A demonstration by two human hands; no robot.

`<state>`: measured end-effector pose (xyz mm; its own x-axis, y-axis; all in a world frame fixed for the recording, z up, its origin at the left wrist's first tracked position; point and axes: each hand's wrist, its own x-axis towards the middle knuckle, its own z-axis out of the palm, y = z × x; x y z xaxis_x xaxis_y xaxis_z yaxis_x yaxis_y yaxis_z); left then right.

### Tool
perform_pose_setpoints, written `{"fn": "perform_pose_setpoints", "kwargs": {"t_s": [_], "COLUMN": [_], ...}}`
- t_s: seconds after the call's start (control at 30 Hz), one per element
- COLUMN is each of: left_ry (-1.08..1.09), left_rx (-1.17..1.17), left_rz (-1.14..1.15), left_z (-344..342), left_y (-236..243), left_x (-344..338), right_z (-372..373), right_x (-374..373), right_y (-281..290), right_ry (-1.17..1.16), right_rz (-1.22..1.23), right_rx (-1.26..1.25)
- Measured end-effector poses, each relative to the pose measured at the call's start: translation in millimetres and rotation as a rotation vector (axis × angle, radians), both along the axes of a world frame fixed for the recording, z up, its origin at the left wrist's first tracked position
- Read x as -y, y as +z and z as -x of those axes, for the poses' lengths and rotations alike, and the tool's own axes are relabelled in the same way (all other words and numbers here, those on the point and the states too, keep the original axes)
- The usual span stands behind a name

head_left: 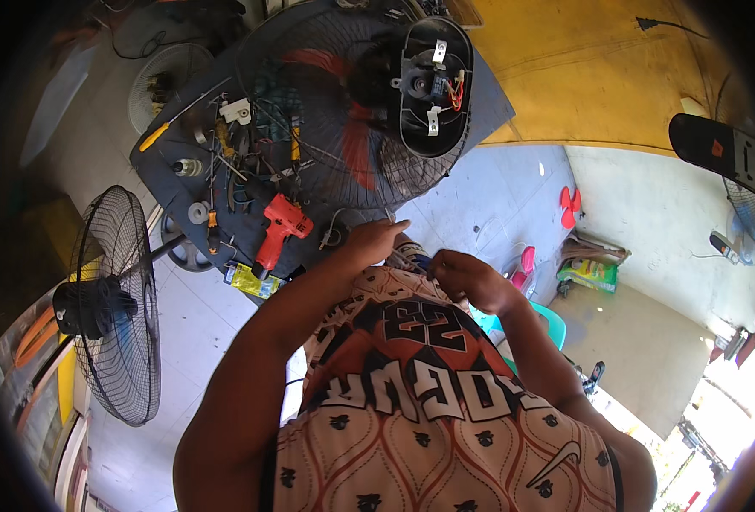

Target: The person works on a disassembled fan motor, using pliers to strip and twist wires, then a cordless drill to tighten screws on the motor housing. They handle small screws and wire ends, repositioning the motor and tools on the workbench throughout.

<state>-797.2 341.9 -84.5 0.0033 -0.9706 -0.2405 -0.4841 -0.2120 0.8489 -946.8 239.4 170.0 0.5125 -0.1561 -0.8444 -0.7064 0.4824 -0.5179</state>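
Note:
My left hand is at the near edge of the dark work table, its fingers closed. A thin pale piece shows by its fingertips, too small to name. My right hand is curled closed in front of my body, a little right of and nearer than the left. Whatever it grips is hidden by the fingers. Between the hands lies a small bundled item, mostly covered. Beyond them, a large fan with a black wire grille and red blades lies on the table. A black oval housing with exposed wires sits on it.
On the dark table are a red cordless drill, a yellow-handled screwdriver, several loose tools and a yellow package. A black standing fan is at left. A teal stool is at right, partly behind my right arm.

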Motion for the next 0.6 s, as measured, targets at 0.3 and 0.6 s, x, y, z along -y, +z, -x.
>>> {"fn": "perform_pose_setpoints", "kwargs": {"t_s": [0.3,0.6], "left_ry": [0.049,0.327], "left_rx": [0.415,0.301], "left_rz": [-0.278,-0.232], "left_z": [24.1,65.7], "left_y": [-31.6,0.4], "left_x": [30.4,12.6], "right_z": [43.0,60.8], "right_x": [45.6,102.9], "right_y": [9.0,-54.1], "right_ry": [-0.159,-0.094], "right_rz": [0.018,-0.155], "right_rx": [0.134,0.132]}}
